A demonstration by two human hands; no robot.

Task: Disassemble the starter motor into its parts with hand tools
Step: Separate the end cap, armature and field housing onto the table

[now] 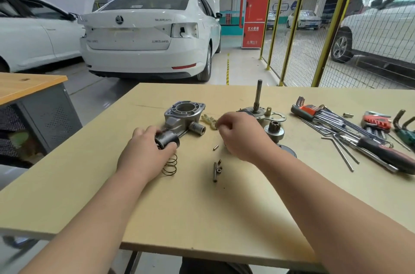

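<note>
Clearance on the table: near half is lying open, far half is crowding up.
I am seeing the housing, spring and pins blocking centre; hex keys and screwdriver are filling the right.

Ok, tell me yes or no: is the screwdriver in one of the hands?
No. The screwdriver lies on the table among the hex keys, away from both hands.
</note>
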